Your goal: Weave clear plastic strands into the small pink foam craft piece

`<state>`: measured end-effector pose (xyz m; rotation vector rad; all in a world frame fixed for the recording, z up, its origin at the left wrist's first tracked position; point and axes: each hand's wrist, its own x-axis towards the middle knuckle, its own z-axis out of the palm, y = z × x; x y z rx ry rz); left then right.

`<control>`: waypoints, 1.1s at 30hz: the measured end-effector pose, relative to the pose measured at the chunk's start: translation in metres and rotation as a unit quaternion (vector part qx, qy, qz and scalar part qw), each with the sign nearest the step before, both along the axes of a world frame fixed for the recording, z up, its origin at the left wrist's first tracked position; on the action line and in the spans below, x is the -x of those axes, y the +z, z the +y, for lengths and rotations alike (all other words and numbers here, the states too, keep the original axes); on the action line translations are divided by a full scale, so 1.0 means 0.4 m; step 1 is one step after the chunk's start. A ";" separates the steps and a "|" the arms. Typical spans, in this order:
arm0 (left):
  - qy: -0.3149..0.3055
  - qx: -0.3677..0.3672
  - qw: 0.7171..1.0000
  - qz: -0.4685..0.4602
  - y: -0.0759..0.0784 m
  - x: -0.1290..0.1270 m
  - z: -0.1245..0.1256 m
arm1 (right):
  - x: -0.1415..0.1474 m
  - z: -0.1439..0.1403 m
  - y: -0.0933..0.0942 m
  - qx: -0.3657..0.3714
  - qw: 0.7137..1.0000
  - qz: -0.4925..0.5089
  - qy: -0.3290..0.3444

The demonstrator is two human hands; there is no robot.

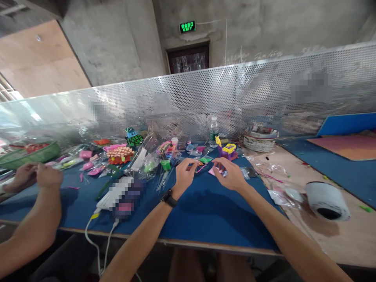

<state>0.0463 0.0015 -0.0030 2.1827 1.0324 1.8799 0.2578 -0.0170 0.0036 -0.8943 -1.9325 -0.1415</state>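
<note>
1. The left hand [184, 172] and the right hand [232, 174] meet over the blue mat [205, 211], toward the far middle of the bench [337, 239].
2. A thin pink strip [202, 168] runs between them, its long axis roughly left to right, rising slightly toward the right. The left grip is pinched on its left end.
3. The right grip is curled over a small pink piece [212, 171] lying on the mat just under its fingertips; whether it actually pinches that piece cannot be told.
4. Both hands are about equally near the strip; the pink piece lies nearer the right hand.
5. Toward the near edge the mat offers open room. Beyond the hands stand a purple and yellow toy [227, 150] and a water bottle [214, 131], with clear plastic bags [147, 156] crowding the left.
6. A co-worker's hands [38, 176] work near the left edge, well apart. A tape roll [327, 200] lies on the bare wood to the right.
</note>
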 end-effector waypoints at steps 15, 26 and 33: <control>-0.207 0.306 0.911 -0.181 -0.001 -0.026 0.001 | 0.029 0.025 -0.017 0.256 0.939 0.186 0.135; -0.277 0.434 0.824 -0.236 -0.003 -0.027 0.009 | 0.041 0.034 -0.028 0.458 0.828 0.262 0.188; -0.263 0.430 0.831 -0.236 0.014 -0.026 0.001 | 0.019 0.043 -0.015 0.437 0.844 0.271 0.149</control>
